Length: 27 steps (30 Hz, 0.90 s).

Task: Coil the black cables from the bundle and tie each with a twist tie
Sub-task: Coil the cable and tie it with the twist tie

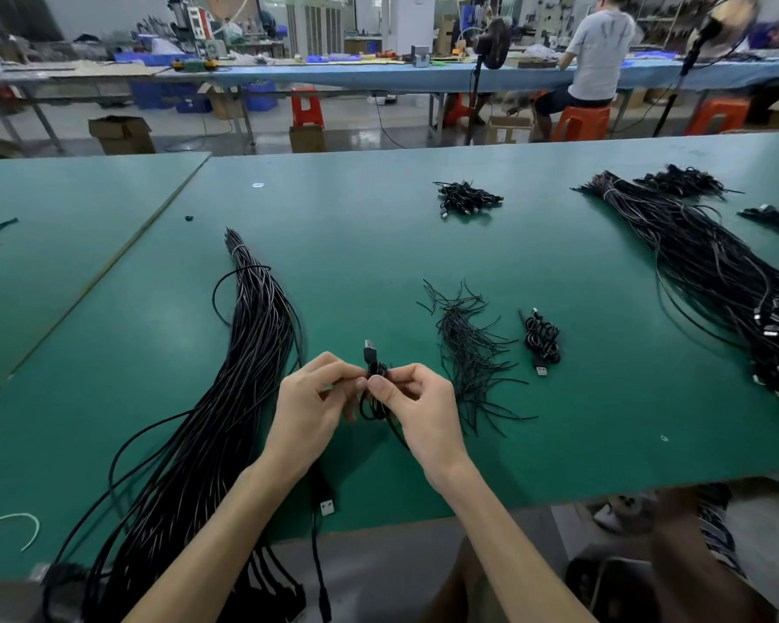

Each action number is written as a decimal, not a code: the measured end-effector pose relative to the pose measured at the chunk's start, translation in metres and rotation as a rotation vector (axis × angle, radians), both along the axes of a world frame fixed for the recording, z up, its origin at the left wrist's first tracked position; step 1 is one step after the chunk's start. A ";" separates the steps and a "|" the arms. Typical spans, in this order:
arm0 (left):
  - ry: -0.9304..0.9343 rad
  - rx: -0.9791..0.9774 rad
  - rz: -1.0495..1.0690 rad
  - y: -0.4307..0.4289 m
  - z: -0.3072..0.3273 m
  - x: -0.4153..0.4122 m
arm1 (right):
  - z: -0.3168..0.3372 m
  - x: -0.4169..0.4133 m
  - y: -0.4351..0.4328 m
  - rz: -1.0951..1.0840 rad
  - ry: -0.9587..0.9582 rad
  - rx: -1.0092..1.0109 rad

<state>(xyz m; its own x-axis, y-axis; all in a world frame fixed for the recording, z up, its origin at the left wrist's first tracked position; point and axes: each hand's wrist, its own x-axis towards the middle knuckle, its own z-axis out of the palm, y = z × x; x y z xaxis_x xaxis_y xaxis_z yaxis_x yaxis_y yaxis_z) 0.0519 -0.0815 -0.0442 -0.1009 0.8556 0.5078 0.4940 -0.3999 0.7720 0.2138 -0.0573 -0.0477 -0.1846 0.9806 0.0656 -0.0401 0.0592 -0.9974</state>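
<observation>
A long bundle of loose black cables [244, 375] lies at the left of the green bench [378, 227]. The left hand [309, 406] and right hand [417, 406] each hold a pinching grip on a small coiled black cable [375, 388], and this looks like the tying step. Next it likely goes over the pile of thin black twist ties [468, 353] to the finished tied coil [541, 341]. There is open bench ahead, and the near edge is close.

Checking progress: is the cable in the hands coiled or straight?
Coiled: the cable forms small loops pinched between the left hand and right hand, its USB plug pointing up.
</observation>
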 end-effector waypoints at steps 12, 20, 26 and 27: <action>-0.392 -0.303 -0.109 0.000 0.003 -0.002 | -0.004 -0.008 -0.002 -0.045 -0.190 0.132; -0.168 -0.219 0.064 0.002 0.000 -0.004 | 0.000 -0.010 -0.008 0.081 -0.419 0.261; -0.295 -0.236 0.003 0.001 0.000 -0.001 | 0.000 -0.012 -0.009 0.042 -0.480 0.273; -0.301 -0.235 0.003 0.001 0.000 -0.001 | 0.001 -0.014 -0.009 0.039 -0.521 0.284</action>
